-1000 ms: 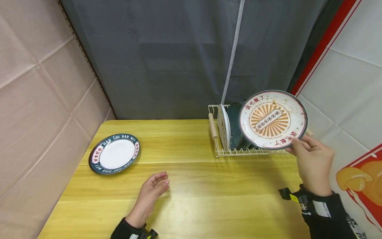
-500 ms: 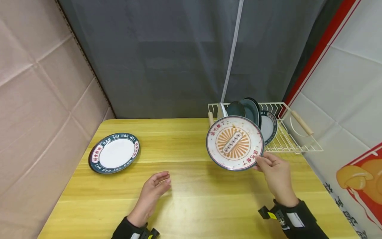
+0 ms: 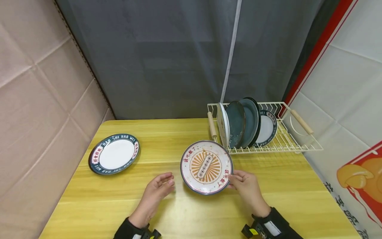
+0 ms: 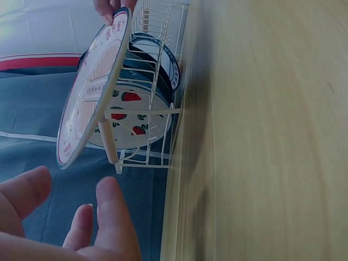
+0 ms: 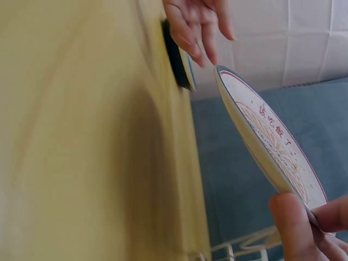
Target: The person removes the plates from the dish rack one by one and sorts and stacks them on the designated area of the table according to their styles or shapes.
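A white plate [image 3: 206, 167] with an orange ray pattern and red lettering is held above the table, tilted toward the head camera. My right hand [image 3: 246, 189] pinches its right rim between thumb and fingers. To the plate's left, my left hand [image 3: 155, 196] is apart from it, fingers relaxed and holding nothing. Both hands show in the right wrist view, where the left hand [image 5: 198, 24] hovers near the plate's far rim. A dark-rimmed plate [image 3: 117, 154] with a white centre lies at the table's left.
A cream wire dish rack [image 3: 286, 139] with wooden handles stands at the back right. Several plates lean upright in it, including a dark green plate [image 3: 235, 124] and, at its left end, a white plate with strawberries [image 4: 130, 117]. Fabric walls border the wooden table [image 3: 167, 139].
My right hand has carried the orange-patterned plate left and toward me from in front of the rack, uncovering the racked plates. My left hand has barely moved.
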`<state>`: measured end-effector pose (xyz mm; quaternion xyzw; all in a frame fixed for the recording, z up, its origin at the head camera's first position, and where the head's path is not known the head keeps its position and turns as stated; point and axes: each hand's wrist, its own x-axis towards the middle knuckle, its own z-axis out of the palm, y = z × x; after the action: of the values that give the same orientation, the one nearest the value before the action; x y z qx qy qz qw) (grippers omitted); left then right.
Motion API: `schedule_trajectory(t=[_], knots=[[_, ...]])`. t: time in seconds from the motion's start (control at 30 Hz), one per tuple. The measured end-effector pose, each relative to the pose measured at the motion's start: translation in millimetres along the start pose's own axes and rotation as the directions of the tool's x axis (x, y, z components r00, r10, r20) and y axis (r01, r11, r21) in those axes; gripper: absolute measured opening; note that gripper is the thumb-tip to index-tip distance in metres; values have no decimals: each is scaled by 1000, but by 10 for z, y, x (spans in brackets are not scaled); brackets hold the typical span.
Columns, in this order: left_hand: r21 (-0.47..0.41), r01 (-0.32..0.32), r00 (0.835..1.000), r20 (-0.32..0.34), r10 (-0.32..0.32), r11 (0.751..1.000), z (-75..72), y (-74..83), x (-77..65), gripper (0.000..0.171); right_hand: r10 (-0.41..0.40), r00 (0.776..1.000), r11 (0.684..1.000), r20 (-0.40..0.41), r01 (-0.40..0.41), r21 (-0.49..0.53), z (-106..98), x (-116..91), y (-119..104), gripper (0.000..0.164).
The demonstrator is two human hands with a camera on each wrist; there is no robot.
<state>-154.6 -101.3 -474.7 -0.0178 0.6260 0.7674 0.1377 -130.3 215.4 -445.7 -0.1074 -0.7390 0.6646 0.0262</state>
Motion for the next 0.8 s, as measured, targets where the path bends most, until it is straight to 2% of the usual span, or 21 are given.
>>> schedule_trajectory(t=[0.13, 0.23, 0.37, 0.5, 0.8], knots=[[-8, 5, 998, 55, -5, 1000, 15, -15, 2, 55, 30, 999, 999, 16, -31, 37, 86, -23, 68, 27], [8, 6, 997, 73, -7, 1000, 27, -24, -2, 55, 50, 998, 997, 47, -52, 50, 137, -42, 109, 27], [21, 1, 997, 73, -3, 1000, 45, -33, -15, 55, 56, 995, 997, 85, -60, 42, 187, -70, 140, 26], [7, 3, 997, 71, -3, 1000, 48, -32, -27, 52, 48, 996, 998, 79, -51, 31, 217, -82, 153, 24], [-14, 48, 998, 50, -47, 999, 30, -31, -46, 45, 84, 990, 995, 113, -90, 48, 221, -86, 160, 27]])
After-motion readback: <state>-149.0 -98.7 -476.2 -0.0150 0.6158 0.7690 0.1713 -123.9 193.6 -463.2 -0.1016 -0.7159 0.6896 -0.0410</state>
